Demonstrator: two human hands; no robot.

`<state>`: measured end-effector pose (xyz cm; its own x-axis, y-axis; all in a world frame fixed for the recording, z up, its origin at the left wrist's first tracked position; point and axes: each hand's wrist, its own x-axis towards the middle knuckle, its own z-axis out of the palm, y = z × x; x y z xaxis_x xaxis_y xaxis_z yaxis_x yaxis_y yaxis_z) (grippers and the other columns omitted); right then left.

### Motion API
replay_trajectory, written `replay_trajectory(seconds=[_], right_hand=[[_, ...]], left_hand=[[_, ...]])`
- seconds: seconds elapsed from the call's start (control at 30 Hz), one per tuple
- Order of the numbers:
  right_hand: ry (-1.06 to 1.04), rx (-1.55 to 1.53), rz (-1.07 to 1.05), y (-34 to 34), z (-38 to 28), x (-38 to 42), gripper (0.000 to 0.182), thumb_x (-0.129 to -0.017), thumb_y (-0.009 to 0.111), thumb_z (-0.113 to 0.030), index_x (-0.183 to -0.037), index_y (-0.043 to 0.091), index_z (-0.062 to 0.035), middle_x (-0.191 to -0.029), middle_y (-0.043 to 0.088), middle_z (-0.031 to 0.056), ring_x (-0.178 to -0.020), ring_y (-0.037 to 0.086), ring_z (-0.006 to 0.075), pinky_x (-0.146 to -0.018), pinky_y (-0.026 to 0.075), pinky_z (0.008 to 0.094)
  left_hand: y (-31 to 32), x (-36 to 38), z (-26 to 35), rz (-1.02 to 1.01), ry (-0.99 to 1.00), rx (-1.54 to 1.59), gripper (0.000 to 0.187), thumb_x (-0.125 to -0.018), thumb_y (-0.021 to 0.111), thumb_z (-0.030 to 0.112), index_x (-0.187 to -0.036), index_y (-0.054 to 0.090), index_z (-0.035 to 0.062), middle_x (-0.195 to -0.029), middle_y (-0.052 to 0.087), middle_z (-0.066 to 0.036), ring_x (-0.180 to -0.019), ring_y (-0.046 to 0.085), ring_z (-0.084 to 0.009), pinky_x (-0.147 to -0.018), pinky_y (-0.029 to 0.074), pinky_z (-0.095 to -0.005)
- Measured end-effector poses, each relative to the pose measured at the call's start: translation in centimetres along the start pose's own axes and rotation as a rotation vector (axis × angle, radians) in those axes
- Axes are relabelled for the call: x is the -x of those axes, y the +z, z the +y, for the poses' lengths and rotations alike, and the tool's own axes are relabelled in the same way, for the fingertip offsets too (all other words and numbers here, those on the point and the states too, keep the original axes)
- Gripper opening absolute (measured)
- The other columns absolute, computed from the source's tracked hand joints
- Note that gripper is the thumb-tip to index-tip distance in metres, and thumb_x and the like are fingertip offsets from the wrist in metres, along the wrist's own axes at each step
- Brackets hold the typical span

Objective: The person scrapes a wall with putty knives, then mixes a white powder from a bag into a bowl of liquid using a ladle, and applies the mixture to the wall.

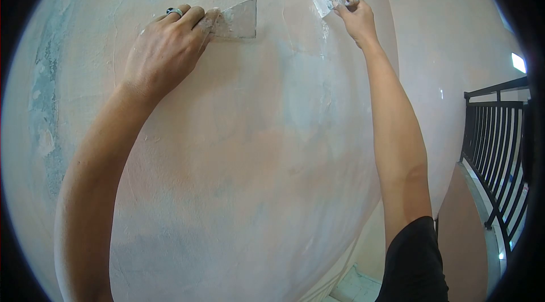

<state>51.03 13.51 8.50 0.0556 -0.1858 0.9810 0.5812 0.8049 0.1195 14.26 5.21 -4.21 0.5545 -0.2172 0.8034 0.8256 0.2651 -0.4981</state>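
My left hand [170, 46], with a ring on one finger, is closed around a wide putty knife [239, 20] whose blade points right, close to the wall. Higher on the right, my right hand [357, 17] grips a smaller scraper [322, 6] smeared with white paste, its blade pointing left at the wall. The plastered wall [227, 160] is patchy pink and pale blue. Below the small blade runs a streak of white paste [325, 30].
Black metal railing [494, 137] stands at the right beside a ledge. Pale steps [355, 285] show at the bottom, below the wall. A rough blue-grey strip [48, 92] runs down the wall's left side.
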Motion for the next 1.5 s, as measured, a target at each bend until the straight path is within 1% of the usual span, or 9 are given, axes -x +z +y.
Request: replay_trajectory(seconds=[0.1,0.23,0.43,0.63,0.7,0.97,1.03,1.13,1.5], right_hand=[[0.040,-0.232,-0.116,-1.5,-0.4,0.8,0.023,-0.088,0.067,-0.007,-0.109,0.064,0.0004,-0.104,0.067,0.0087,-0.097,0.063,0.0149,-0.085,0.056,0.0272],[-0.016,-0.089,-0.100,-2.6,0.3,0.7,0.019,-0.087,0.067,-0.005,-0.105,0.066,-0.0011,-0.103,0.068,0.0059,-0.097,0.063,0.0136,-0.088,0.053,0.0259],[0.014,-0.151,-0.056,-1.9,1.8,0.6,0.019,-0.083,0.070,-0.007,-0.102,0.069,-0.0060,-0.093,0.068,0.0025,-0.085,0.060,0.0119,-0.077,0.047,0.0254],[0.156,-0.296,-0.155,-2.9,1.8,3.2,0.017,-0.085,0.065,0.001,-0.101,0.067,-0.0042,-0.106,0.069,0.0047,-0.096,0.062,0.0118,-0.090,0.050,0.0237],[0.213,-0.415,-0.223,-3.8,2.0,4.0,0.017,-0.087,0.062,0.005,-0.103,0.063,-0.0016,-0.118,0.065,0.0125,-0.111,0.060,0.0178,-0.102,0.049,0.0284],[0.183,-0.406,-0.137,-3.9,2.0,3.0,0.013,-0.087,0.062,0.004,-0.099,0.063,-0.0022,-0.117,0.066,0.0111,-0.108,0.062,0.0167,-0.099,0.051,0.0282],[0.181,-0.376,-0.115,-3.7,2.2,2.6,0.013,-0.087,0.063,0.003,-0.099,0.065,-0.0027,-0.114,0.068,0.0089,-0.105,0.063,0.0145,-0.096,0.052,0.0270],[0.217,-0.445,-0.135,-3.6,2.8,2.9,0.013,-0.087,0.063,0.003,-0.099,0.065,-0.0031,-0.115,0.067,0.0090,-0.106,0.062,0.0144,-0.097,0.051,0.0271],[0.143,-0.404,-0.122,-5.5,3.9,4.2,0.015,-0.088,0.063,0.001,-0.102,0.065,-0.0020,-0.114,0.068,0.0081,-0.107,0.061,0.0136,-0.096,0.049,0.0254]], left_hand=[[0.1,0.0,0.0,0.032,0.006,0.028,0.031,-0.094,0.060,0.023,-0.118,0.063,0.0048,-0.111,0.063,-0.009,-0.099,0.064,-0.0228,-0.089,0.053,-0.0336],[-0.1,0.0,-0.1,0.054,0.023,0.052,0.033,-0.094,0.060,0.022,-0.122,0.061,0.0057,-0.110,0.063,-0.010,-0.096,0.064,-0.0239,-0.088,0.053,-0.0351],[-0.1,0.1,-0.2,0.037,0.002,0.053,0.039,-0.094,0.060,0.023,-0.130,0.057,0.0078,-0.108,0.062,-0.010,-0.096,0.064,-0.0235,-0.087,0.053,-0.0341],[0.3,0.2,-0.3,0.043,0.015,0.042,0.037,-0.095,0.058,0.024,-0.129,0.057,0.0079,-0.108,0.062,-0.009,-0.095,0.064,-0.0222,-0.086,0.054,-0.0333],[0.3,0.2,-0.3,0.031,0.006,0.028,0.036,-0.096,0.058,0.024,-0.128,0.058,0.0078,-0.108,0.062,-0.009,-0.095,0.064,-0.0221,-0.087,0.054,-0.0332],[-0.2,0.1,-0.2,0.041,0.033,0.014,0.037,-0.096,0.057,0.024,-0.129,0.057,0.0081,-0.108,0.063,-0.009,-0.097,0.064,-0.0221,-0.088,0.054,-0.0336],[-0.8,0.0,0.2,-0.036,-0.039,0.010,0.028,-0.096,0.058,0.023,-0.117,0.065,0.0056,-0.118,0.064,-0.009,-0.107,0.063,-0.0224,-0.093,0.054,-0.0315],[0.1,0.3,-0.3,0.012,-0.003,0.040,0.037,-0.095,0.058,0.022,-0.129,0.058,0.0079,-0.108,0.063,-0.009,-0.097,0.063,-0.0231,-0.088,0.054,-0.0342],[0.1,0.3,-0.2,0.033,0.006,0.060,0.035,-0.094,0.059,0.022,-0.126,0.060,0.0069,-0.109,0.063,-0.010,-0.099,0.062,-0.0252,-0.089,0.053,-0.0361]])
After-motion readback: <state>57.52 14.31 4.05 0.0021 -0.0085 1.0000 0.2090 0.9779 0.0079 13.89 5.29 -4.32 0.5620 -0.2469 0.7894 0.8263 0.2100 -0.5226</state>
